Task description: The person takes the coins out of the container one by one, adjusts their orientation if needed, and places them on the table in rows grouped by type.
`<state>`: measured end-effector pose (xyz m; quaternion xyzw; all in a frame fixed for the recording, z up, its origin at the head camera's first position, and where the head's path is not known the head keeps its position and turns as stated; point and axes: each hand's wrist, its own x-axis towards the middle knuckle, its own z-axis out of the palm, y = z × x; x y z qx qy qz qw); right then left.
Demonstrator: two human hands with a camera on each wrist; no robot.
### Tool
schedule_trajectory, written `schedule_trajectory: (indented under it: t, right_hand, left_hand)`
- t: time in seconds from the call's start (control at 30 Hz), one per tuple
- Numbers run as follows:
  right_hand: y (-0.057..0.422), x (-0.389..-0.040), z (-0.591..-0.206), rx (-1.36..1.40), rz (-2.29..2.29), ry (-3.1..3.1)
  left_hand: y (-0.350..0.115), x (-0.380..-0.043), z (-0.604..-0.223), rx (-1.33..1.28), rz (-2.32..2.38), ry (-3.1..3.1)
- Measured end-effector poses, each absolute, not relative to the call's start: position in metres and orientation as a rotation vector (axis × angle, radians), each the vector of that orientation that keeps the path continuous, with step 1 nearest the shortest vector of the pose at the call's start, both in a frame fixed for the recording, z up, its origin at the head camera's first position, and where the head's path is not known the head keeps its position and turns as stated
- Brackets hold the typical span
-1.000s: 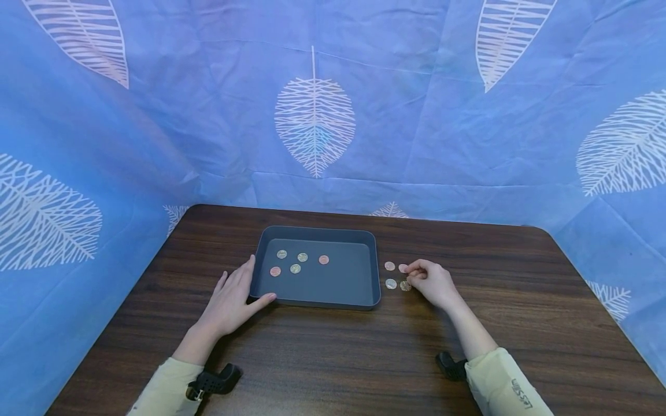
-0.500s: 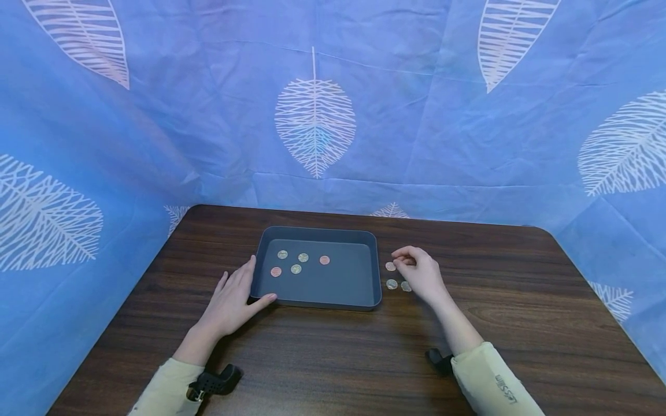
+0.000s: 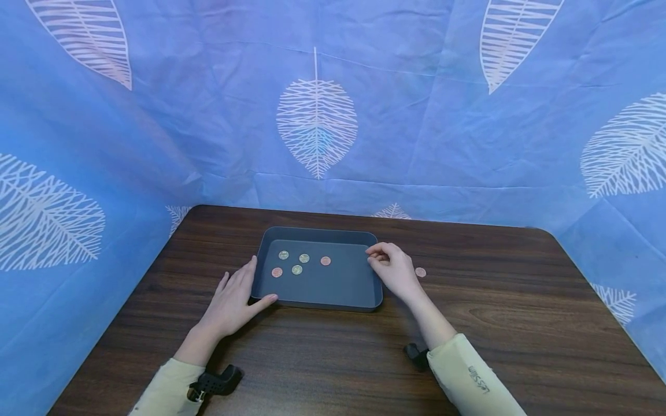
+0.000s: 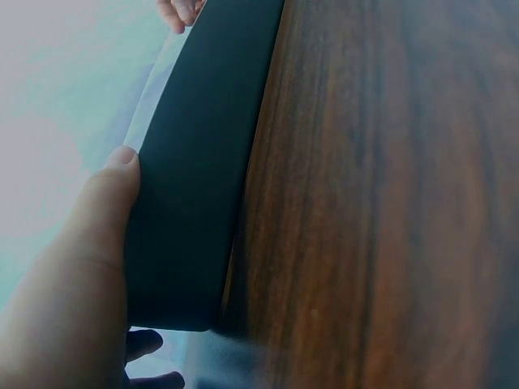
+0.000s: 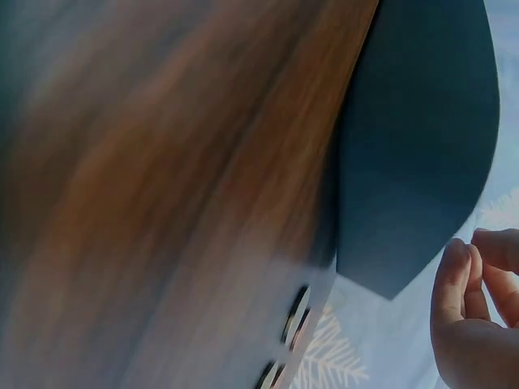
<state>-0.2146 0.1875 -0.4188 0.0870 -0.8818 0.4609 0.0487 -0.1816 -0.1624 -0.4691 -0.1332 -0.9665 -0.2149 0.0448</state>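
Note:
A dark grey rectangular tray (image 3: pixel 322 289) lies on the table, with several silvery and copper-coloured coins on its floor, among them a copper coin (image 3: pixel 325 261). My left hand (image 3: pixel 229 300) rests against the tray's left side, fingers straight along the wall and thumb at the front rim. Over the tray's right wall is my right hand (image 3: pixel 395 270), thumb and fingertips pinched together on a coin that their tips hide. In the right wrist view the pinched fingertips (image 5: pixel 456 253) sit beside the tray wall. Another copper coin (image 3: pixel 420 272) lies on the table just right of this hand.
The brown wood-grain table (image 3: pixel 333 358) extends around the tray. Blue cloth (image 3: pixel 224 115) with white leaf prints hangs behind it and at both sides. In the right wrist view, several coins (image 5: pixel 298 316) lie on the table near the tray, seen nearly edge-on.
My right hand has moved left from the coins on the table to the tray's right wall. This uncovers a copper coin behind it and covers others. My left hand stays put.

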Motion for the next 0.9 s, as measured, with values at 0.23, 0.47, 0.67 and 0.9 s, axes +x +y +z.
schedule_trajectory:
  t: [0.23, 0.47, 0.67, 0.9]
  right_hand:
    - [0.168, -0.220, -0.420, 0.330, 1.404, -2.668]
    - [0.151, -0.228, -0.426, 0.391, 1.390, -2.671]
    - [0.141, -0.231, -0.429, 0.404, 1.383, -2.699]
    - [0.130, -0.238, -0.431, 0.412, 1.371, -2.736]
  left_hand:
    - [-0.163, -0.182, -0.471, -0.406, -0.649, -2.952]
    - [-0.164, -0.183, -0.472, -0.412, -0.647, -2.940]
    - [-0.164, -0.182, -0.471, -0.409, -0.657, -2.940]
    - [-0.165, -0.182, -0.472, -0.410, -0.664, -2.942]
